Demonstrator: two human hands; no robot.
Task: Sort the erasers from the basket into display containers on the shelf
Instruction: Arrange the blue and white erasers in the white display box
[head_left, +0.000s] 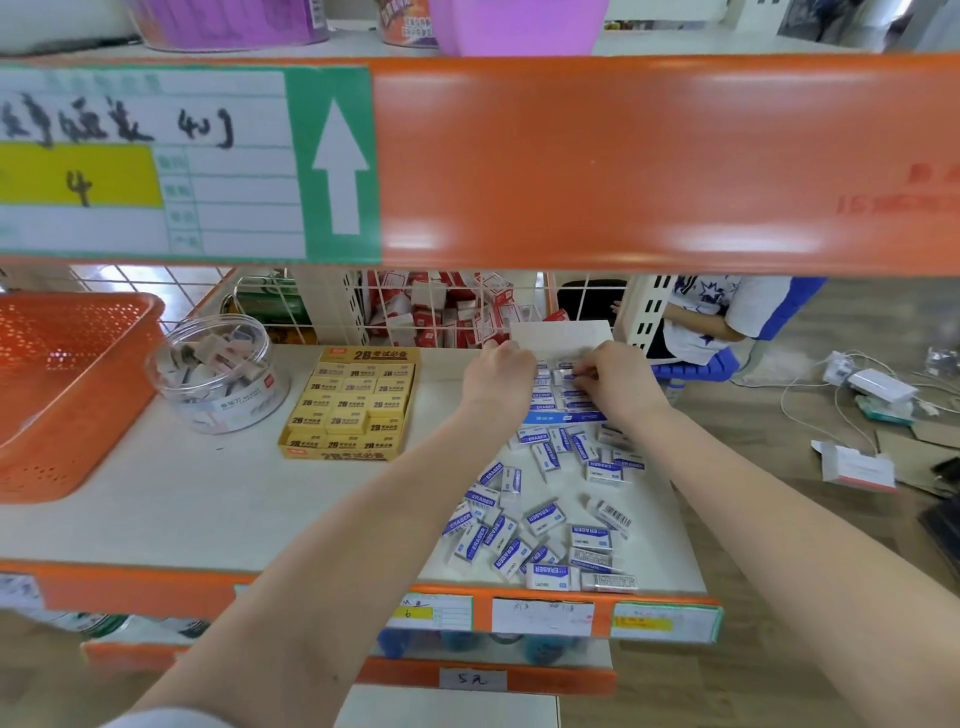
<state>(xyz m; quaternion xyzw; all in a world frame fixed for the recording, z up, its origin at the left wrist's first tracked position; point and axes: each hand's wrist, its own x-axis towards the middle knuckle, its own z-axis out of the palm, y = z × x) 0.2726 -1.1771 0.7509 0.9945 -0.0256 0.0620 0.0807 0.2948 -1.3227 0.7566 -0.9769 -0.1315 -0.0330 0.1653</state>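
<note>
Worked with both hands side by side over an open display box (563, 417) with a blue front lip, far back on the shelf (208, 499). Pinched one small eraser (565, 376) between thumb and fingertips of the right hand (615, 382), down among the rows packed in that box. Held the left hand (498, 374) curled at the box's left rim, knuckles up, fingertips hidden; could not tell whether it gripped anything. Read "ERASER" in white capitals on blue-and-white sleeves, both inside the box and on the loose erasers (540, 514) strewn flat nearer than the hands, between and under the forearms; saw barcodes on a few turned over. Read "2B" in bold black, just left of the left hand, on a yellow box (363, 356) and on each yellow eraser ranked in it; could not make out the characters beside it. Saw farther left a clear round tub (218, 374) heaped with pale erasers, its label too small to read, and farthest left an orange basket (67, 384) with perforated walls. Saw behind the hands a white flap (561, 332) standing upright and a wire bin (441, 312) of red-and-white packs. Read overhead, on the orange beam (649, 166), a handwritten "4" on yellow beside a white up-arrow on green. Read beneath the forearms "6" on a shelf-edge tag (415, 613) and "5元" lower down.
</note>
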